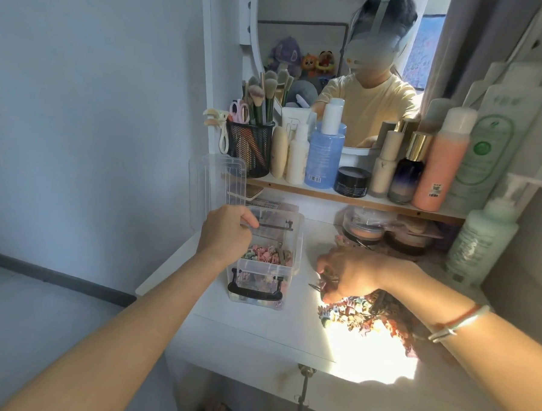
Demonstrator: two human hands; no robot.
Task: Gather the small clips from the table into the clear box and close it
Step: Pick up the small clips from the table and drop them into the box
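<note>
We record a heap of clips on the tabletop, under the right wrist, partly in sunlight. The right hand curls down over the heap's left edge and pinches several clips. Just left of it stands the clear box, part-filled with more. The left hand sits at the box's far left rim, fingers curled; we cannot tell whether it grips. The lid stands upright beyond that hand.

Bottle labels seem too blurred to read
</note>
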